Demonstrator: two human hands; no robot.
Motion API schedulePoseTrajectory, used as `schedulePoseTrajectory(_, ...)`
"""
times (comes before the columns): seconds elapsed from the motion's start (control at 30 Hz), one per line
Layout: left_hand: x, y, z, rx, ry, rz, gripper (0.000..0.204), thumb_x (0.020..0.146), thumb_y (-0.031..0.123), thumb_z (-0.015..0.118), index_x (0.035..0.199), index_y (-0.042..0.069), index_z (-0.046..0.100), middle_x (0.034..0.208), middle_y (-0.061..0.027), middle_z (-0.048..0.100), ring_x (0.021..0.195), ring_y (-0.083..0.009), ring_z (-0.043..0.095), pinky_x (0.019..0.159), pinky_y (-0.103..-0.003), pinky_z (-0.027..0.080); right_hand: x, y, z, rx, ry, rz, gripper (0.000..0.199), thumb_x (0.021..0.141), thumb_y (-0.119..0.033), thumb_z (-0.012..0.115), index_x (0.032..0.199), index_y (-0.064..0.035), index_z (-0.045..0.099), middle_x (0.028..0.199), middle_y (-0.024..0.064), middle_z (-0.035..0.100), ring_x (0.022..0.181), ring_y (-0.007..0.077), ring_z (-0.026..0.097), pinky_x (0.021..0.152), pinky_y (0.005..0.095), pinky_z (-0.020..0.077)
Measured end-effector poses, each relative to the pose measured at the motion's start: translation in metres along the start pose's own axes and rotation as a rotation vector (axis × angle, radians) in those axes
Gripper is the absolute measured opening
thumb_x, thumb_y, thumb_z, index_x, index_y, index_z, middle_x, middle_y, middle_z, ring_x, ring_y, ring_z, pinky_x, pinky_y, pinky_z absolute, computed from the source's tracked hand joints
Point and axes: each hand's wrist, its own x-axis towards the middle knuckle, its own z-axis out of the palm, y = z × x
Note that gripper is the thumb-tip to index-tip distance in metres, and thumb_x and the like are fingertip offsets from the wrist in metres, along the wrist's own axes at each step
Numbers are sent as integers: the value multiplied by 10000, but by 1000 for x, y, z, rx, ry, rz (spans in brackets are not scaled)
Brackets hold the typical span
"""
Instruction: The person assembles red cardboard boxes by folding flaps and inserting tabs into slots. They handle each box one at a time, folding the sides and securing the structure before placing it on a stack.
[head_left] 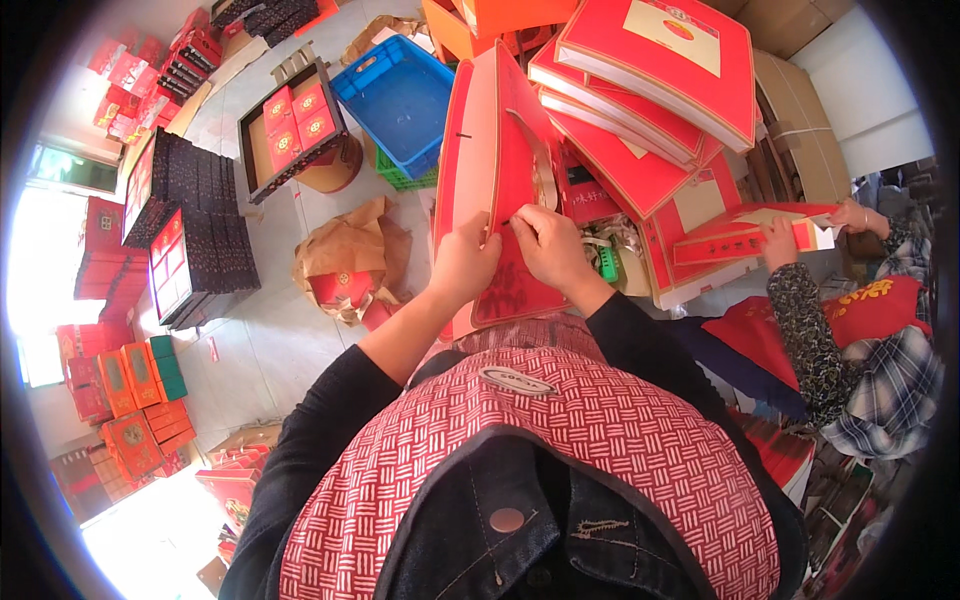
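Red gift box [512,180], upright directly before the wearer's patterned apron [620,450]. The left hand [465,262] is closed on its panel; the right hand [548,248], just beside, pinches at the same panel, where a dark bit is too small to identify. Right: stacked red boxes [665,45]; a co-worker's hands [778,243] hold a red carton [735,230]. Left: brown paper bag [335,245], blue plastic crate [400,105], black tray [298,167] containing small red boxes [317,125].

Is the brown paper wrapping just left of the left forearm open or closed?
Open: the brown paper wrapping gapes at its near side, where a red printed piece shows uncovered.
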Motion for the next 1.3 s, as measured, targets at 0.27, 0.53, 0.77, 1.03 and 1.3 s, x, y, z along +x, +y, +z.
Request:
schedulePoseTrajectory(0.27, 4, -1, -5, 65, 22, -3, 178, 802, 144, 514, 904, 1, 545, 708, -248, 577, 704, -421, 576, 631, -468, 447, -4, -3, 21, 136, 180, -33, 121, 834, -101, 520, 764, -2, 524, 724, 172, 533, 703, 364, 538, 595, 420, 415)
schedulePoseTrajectory(0.53, 6, -2, -5, 131, 43, -4, 180, 798, 133, 500, 909, -8, 516, 706, -279, 564, 713, -448, 563, 638, -509, 436, -4, 6, 31, 8, 269, -189, 101, 816, -96, 540, 754, -18, 521, 697, 143, 513, 672, 330, 530, 582, 411, 412)
schedulePoseTrajectory(0.77, 6, -3, -4, 132, 62, 7, 159, 798, 116, 501, 900, -6, 502, 723, -288, 561, 719, -467, 549, 639, -516, 434, -3, 4, 32, 18, 250, -189, 126, 809, -92, 543, 720, -16, 494, 677, 142, 491, 663, 325, 520, 579, 401, 410)
schedulePoseTrajectory(1.03, 3, -3, -4, 128, 46, 36, 226, 799, 102, 503, 999, -1, 522, 745, -290, 571, 727, -458, 566, 642, -509, 448, -5, 1, 31, 66, 245, -177, 139, 805, -80, 536, 707, -7, 471, 671, 150, 476, 664, 332, 512, 575, 408, 401)
schedulePoseTrajectory(1.3, -1, -1, -4, 124, 65, 42, 177, 795, 89, 507, 948, 1, 512, 714, -282, 561, 706, -457, 559, 611, -504, 444, -1, 3, 27, 98, 101, -92, 98, 821, -78, 531, 767, 4, 530, 718, 163, 529, 657, 336, 544, 572, 374, 426)
